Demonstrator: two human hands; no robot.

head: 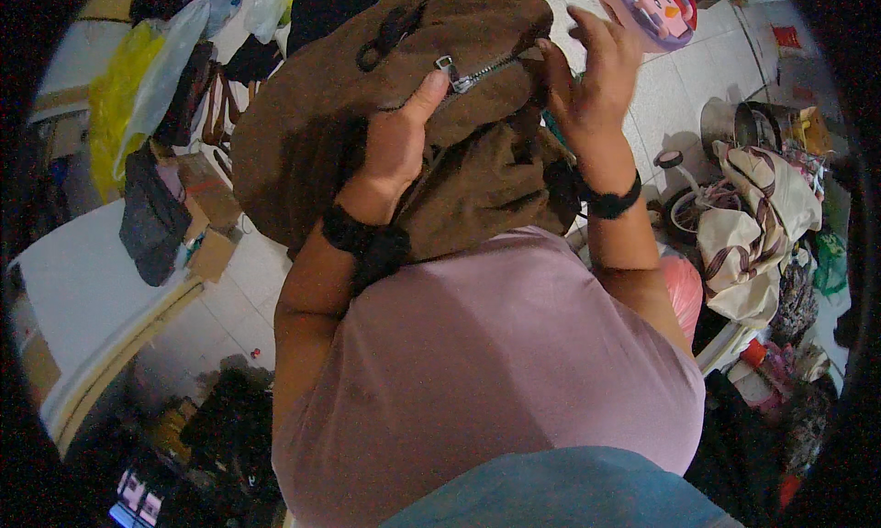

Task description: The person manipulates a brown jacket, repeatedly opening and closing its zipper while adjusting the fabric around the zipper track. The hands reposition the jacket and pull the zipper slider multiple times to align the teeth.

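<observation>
A large brown fabric garment or bag [310, 136] is bunched in front of my body. A metal zipper [482, 75] with a silver pull runs across its upper part. My left hand [399, 136] grips the brown fabric, its thumb up against the zipper pull and its fingers hidden in the folds. At the right end of the zipper, my right hand [599, 74] has its thumb and fingers spread apart, the thumb close to the fabric edge. Both wrists wear black bands. A dark cord with a ring lies on the fabric's upper left.
Cardboard boxes [210, 187], a dark bag [151, 218] and yellow plastic [124, 108] are at left beside a white surface [103, 273]. On the right are a cream bag [743, 266], a small wheel [688, 211], a metal pot [723, 125] and a pink cartoon-faced item [657, 12] on the tiled floor.
</observation>
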